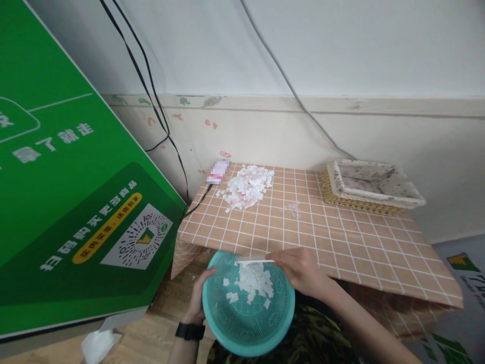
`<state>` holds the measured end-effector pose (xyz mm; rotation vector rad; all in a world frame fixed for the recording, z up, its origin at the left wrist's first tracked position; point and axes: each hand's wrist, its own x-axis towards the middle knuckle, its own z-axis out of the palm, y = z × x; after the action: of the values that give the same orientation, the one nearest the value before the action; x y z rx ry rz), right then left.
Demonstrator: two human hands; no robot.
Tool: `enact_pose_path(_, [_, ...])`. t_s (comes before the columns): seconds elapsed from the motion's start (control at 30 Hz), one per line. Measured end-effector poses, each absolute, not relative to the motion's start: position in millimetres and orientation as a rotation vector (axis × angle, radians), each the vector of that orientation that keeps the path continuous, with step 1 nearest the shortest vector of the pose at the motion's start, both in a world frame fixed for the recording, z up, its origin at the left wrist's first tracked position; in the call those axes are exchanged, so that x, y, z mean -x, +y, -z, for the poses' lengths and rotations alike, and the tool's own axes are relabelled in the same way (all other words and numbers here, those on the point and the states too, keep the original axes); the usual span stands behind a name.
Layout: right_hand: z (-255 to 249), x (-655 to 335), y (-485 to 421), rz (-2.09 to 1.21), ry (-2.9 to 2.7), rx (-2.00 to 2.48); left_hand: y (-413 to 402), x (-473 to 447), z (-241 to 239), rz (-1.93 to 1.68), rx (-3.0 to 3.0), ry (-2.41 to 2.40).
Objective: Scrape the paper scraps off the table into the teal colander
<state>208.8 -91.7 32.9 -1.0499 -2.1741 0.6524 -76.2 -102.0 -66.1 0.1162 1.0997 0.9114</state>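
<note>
Nearest me: camo-patterned clothing at the lap, w/ a teal basket just above it. My L hand, black wristband on that wrist, has the basket's left rim, thumb bent over the edge; the fingers underneath are hidden, so can't tell exactly how they sit.

My R hand is over the far right rim, fingertips pinched w/ no visible gap on the right end of a thin white strip, poss. a sheet seen edge-on. Key relation: the strip runs out left of the R fingertips, long axis approx. left-right, above the far part of the basket, roughly in line w/ the table's front edge. R is the nearer hand; the strip's left end points toward L but stops short of it. White scraps lie in the basket, on the strip's near side.

Farther: a checked table, w/ a pinkish-white pile back left and a wicker basket back right. Beyond: pale wall.
</note>
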Motion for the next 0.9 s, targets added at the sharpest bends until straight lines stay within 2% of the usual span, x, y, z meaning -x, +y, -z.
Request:
enact_pose_path(0.13, [-34,-226,-91,-0.651,-2.099,1.112,-102,74,61,-0.941,-0.115,1.129])
enact_pose_path(0.23, [-27,-260,-78,-0.351,-1.862,1.341,-103,75,63,-0.954,-0.12,1.149])
enact_pose_path(0.37, [-19,-309,-53,0.167,-1.478,1.887,-103,74,70,-0.915,-0.093,1.139])
enact_pose_path(0.43, [-17,-322,-43,0.264,-1.433,2.048,-104,72,73,-0.908,-0.088,1.123])
enact_pose_path(0.6, [-9,-313,-30,0.245,-1.579,2.116,-103,67,75,-0.9,-0.067,1.146])
enact_pose_path(0.77, [-9,-297,-26,0.082,-1.746,1.911,-103,62,77,-0.925,-0.051,1.155])
enact_pose_path(0.9, [-23,-298,-25,-0.035,-1.674,1.799,-107,55,82,-0.922,-0.048,1.121])
